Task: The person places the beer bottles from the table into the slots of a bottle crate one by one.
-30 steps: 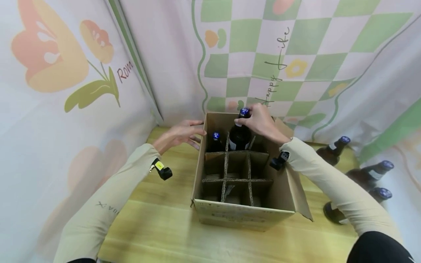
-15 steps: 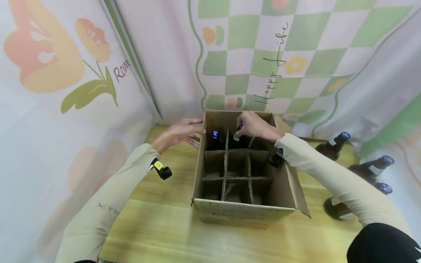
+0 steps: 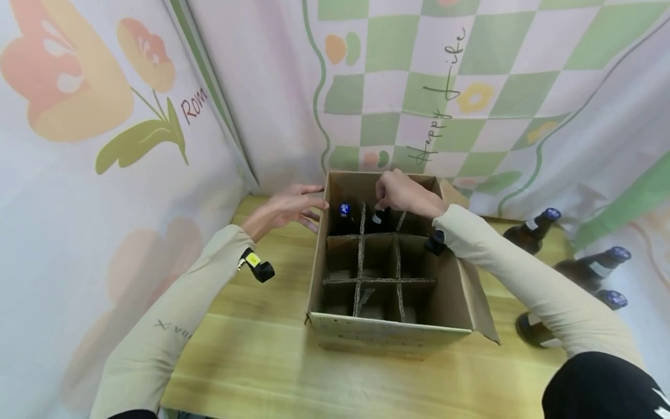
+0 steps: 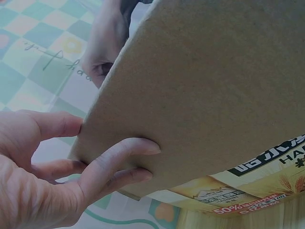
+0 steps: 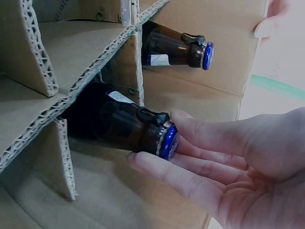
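Observation:
In the head view, a cardboard box [image 3: 366,337] with crossed cardboard dividers stands upright with its top open. My right hand [image 3: 405,192] reaches into the middle compartment of its back row. There, thumb and fingers pinch a dark brown beer bottle [image 5: 128,119] around its blue cap, the body down between the dividers. A second beer bottle [image 3: 344,212] stands in the back left compartment, blue cap up. My left hand [image 3: 288,206] rests against the box's left wall near the back corner, its extended fingers [image 4: 138,145] touching the outer cardboard and edge.
Several more brown bottles with blue caps, among them one bottle [image 3: 531,230] at the back, stand on the wooden table [image 3: 246,349] right of the box. An open flap [image 3: 478,302] sticks out on the box's right side. Patterned curtains [image 3: 272,87] enclose the back and sides.
My right hand has lowered the beer bottle into the back middle compartment, its neck sinking below the box rim. The left hand has stayed at the box's left wall.

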`<state>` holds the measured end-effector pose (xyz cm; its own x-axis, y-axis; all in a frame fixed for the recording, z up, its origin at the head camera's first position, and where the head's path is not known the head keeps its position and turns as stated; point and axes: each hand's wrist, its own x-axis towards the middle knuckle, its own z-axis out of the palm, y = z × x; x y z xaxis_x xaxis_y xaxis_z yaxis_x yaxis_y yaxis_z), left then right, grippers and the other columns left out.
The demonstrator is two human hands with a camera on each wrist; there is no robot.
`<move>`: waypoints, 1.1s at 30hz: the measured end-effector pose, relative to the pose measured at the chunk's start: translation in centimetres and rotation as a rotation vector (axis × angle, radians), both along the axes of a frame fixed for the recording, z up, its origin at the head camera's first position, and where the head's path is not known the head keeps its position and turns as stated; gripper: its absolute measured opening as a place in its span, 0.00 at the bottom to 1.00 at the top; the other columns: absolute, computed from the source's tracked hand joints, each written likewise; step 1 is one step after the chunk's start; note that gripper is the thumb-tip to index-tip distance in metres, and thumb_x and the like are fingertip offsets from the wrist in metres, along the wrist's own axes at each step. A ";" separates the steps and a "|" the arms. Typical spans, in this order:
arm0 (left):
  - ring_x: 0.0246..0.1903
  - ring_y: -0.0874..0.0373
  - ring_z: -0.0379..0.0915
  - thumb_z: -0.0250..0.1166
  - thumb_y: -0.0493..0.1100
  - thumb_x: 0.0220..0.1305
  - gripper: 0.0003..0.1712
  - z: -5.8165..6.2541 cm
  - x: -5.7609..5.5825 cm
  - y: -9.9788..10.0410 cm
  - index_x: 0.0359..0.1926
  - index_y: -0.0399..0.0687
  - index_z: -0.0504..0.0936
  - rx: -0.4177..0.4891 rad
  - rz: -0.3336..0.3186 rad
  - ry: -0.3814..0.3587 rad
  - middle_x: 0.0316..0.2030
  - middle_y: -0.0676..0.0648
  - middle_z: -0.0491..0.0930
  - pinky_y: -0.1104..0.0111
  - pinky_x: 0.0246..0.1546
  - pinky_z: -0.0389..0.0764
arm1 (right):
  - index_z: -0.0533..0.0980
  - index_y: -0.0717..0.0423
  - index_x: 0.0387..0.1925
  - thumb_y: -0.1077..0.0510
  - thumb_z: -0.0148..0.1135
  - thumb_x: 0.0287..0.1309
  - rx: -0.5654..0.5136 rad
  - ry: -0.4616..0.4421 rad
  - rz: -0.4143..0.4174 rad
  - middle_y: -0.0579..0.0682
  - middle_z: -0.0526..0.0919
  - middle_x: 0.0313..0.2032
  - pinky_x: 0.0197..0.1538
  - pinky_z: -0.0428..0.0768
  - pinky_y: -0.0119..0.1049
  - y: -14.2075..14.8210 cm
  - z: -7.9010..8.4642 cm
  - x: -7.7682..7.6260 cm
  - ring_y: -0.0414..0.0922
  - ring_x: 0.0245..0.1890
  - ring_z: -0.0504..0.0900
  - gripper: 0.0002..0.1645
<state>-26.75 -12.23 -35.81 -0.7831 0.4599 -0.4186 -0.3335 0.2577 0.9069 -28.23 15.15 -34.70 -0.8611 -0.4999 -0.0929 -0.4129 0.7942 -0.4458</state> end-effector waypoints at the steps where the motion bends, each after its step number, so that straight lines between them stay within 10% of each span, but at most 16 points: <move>1: 0.63 0.32 0.74 0.60 0.34 0.75 0.45 0.0 0.0 0.0 0.84 0.43 0.47 0.003 0.001 0.000 0.75 0.31 0.64 0.60 0.44 0.93 | 0.59 0.51 0.14 0.69 0.72 0.61 0.002 -0.002 0.001 0.42 0.55 0.14 0.25 0.61 0.31 -0.1 0.0 -0.1 0.39 0.16 0.51 0.32; 13: 0.52 0.41 0.80 0.61 0.34 0.74 0.45 -0.2 -0.2 0.0 0.84 0.42 0.47 -0.009 0.003 0.004 0.74 0.31 0.66 0.59 0.44 0.93 | 0.58 0.52 0.13 0.73 0.68 0.62 -0.046 -0.112 -0.025 0.43 0.59 0.11 0.20 0.62 0.27 -0.1 0.1 -0.7 0.39 0.15 0.66 0.33; 19: 0.50 0.42 0.80 0.61 0.34 0.74 0.45 -0.1 -0.1 0.0 0.83 0.42 0.48 -0.004 0.006 0.005 0.76 0.31 0.63 0.60 0.43 0.93 | 0.78 0.64 0.21 0.70 0.71 0.61 -0.033 -0.111 -0.046 0.56 0.87 0.24 0.28 0.88 0.39 0.0 0.4 -1.0 0.52 0.28 0.88 0.14; 33: 0.48 0.44 0.80 0.61 0.34 0.74 0.44 -0.1 -0.2 0.0 0.83 0.42 0.48 0.001 0.006 0.001 0.76 0.31 0.62 0.60 0.43 0.93 | 0.83 0.71 0.42 0.67 0.67 0.66 -0.131 -0.219 -0.116 0.68 0.88 0.43 0.42 0.93 0.39 1.5 2.8 -1.8 0.53 0.37 0.89 0.07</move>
<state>-26.91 -12.25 -35.91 -0.7862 0.4559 -0.4172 -0.3340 0.2546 0.9075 -30.03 16.69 -31.86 -0.8796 -0.4194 -0.2248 -0.2051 0.7604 -0.6162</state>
